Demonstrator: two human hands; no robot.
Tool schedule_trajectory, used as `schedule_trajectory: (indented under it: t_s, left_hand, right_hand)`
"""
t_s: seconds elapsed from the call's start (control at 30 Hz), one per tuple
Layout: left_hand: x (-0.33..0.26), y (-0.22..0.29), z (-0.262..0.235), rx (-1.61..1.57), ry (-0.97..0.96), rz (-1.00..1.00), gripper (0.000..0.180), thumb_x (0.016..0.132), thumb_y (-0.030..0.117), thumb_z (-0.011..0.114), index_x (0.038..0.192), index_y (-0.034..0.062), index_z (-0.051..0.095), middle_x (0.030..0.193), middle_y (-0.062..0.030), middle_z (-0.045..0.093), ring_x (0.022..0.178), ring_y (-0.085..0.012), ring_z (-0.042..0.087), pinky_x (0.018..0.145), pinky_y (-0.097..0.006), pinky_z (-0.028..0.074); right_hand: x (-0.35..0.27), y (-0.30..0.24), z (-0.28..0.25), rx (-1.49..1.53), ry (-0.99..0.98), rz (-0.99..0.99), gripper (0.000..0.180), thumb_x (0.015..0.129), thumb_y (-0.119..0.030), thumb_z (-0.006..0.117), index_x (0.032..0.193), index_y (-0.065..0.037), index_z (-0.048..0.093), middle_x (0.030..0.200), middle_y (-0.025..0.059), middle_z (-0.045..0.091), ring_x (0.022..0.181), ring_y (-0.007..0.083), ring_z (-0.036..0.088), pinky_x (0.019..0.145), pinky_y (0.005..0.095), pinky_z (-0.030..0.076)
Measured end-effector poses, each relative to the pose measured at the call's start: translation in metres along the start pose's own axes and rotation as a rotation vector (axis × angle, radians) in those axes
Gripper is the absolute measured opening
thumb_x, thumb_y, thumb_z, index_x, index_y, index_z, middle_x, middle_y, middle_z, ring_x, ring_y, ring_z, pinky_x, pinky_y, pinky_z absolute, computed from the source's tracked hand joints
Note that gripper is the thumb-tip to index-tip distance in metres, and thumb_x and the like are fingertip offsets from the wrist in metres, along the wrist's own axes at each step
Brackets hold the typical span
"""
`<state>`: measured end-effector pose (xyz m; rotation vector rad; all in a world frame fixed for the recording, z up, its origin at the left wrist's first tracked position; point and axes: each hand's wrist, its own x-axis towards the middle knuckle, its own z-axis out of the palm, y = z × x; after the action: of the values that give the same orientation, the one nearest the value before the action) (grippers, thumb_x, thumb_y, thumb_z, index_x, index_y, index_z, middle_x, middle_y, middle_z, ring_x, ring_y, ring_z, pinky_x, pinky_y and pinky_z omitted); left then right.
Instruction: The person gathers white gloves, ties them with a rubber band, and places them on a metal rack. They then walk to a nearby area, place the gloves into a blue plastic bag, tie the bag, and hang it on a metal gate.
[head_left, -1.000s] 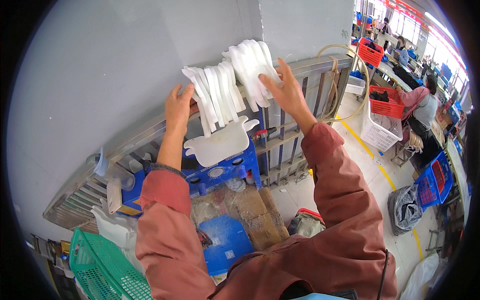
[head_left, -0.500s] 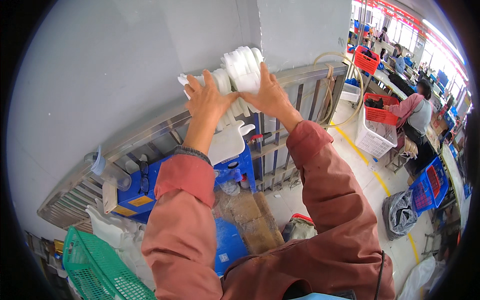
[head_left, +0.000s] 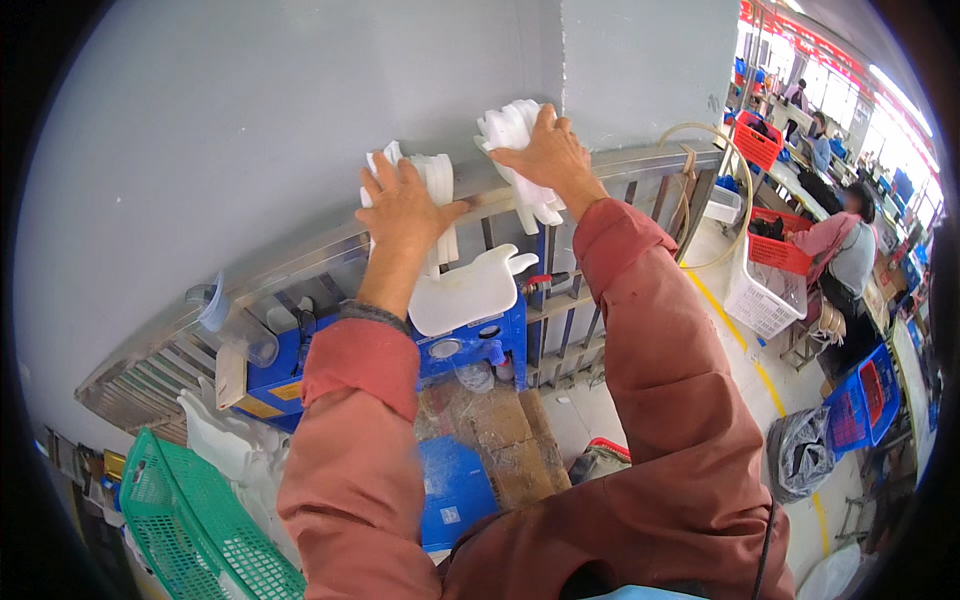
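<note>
My left hand (head_left: 402,212) spans a stack of thin, curved white pieces (head_left: 440,185) standing on a metal railing (head_left: 335,250) against the wall. Its fingers reach over the left side of the stack and its thumb points right along the near side. My right hand (head_left: 552,160) grips a second stack of white pieces (head_left: 513,130), thumb on the front and fingers over the top right. A gap separates the two stacks. Below them, a flat white piece with a curved, pronged end (head_left: 465,290) lies on a blue machine (head_left: 505,335).
A clear plastic cup (head_left: 245,335) hangs by the railing at left. More white pieces (head_left: 215,435) lie beside a green basket (head_left: 170,500). Cardboard (head_left: 500,420) and a blue panel (head_left: 455,490) are below. At right are a hose (head_left: 745,180), a white crate (head_left: 765,300) and a co-worker (head_left: 845,245).
The two stacks, close together before, now stand apart. My hands have spread away from each other, the left one moving left with its stack. The view has shifted slightly.
</note>
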<state>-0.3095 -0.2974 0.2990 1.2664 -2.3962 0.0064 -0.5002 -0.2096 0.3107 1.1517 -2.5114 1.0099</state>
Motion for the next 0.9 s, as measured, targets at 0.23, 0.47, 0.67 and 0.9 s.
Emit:
schedule_trajectory:
  t_s: [0.23,0.47,0.67,0.9]
  left_hand:
    - [0.008,-0.027,-0.008,-0.046,-0.042,-0.033,0.099,0.07,0.037,0.081,0.155,0.014,0.037,0.165,-0.0176,0.013,0.147,-0.0438,0.025,0.106,-0.058,0.041]
    - [0.004,-0.094,-0.026,-0.128,0.166,-0.046,0.097,0.073,0.033,0.08,0.157,0.0134,0.035,0.166,-0.0201,0.018,0.148,-0.0456,0.027,0.115,-0.061,0.033]
    - [-0.026,-0.132,-0.07,-0.374,0.445,-0.051,0.097,0.074,0.034,0.08,0.156,0.0087,0.035,0.164,-0.024,0.019,0.149,-0.0417,0.027,0.118,-0.049,0.035]
    - [-0.043,-0.131,-0.085,-0.561,0.492,0.058,0.096,0.076,0.035,0.08,0.156,0.0056,0.035,0.162,-0.0257,0.021,0.149,-0.0413,0.028,0.118,-0.049,0.034]
  right_hand:
    - [0.015,0.028,-0.015,0.13,-0.152,0.062,0.116,0.066,-0.045,0.08,0.157,-0.004,0.022,0.139,0.0305,0.049,0.129,0.0457,0.054,0.105,0.0504,0.045]
    - [-0.03,0.016,-0.043,0.048,0.169,-0.44,0.101,0.073,-0.025,0.08,0.158,-0.009,0.028,0.146,0.0235,0.047,0.132,0.04,0.051,0.11,0.0478,0.041]
    - [-0.024,-0.012,-0.023,-0.34,0.512,-0.965,0.106,0.067,-0.015,0.089,0.157,-0.025,0.034,0.148,0.0138,0.046,0.136,0.0328,0.046,0.113,0.0497,0.037]
    - [-0.012,-0.009,-0.014,0.14,0.096,-0.837,0.092,0.075,-0.024,0.083,0.155,-0.017,0.037,0.143,0.018,0.051,0.131,0.037,0.052,0.11,0.0481,0.042]
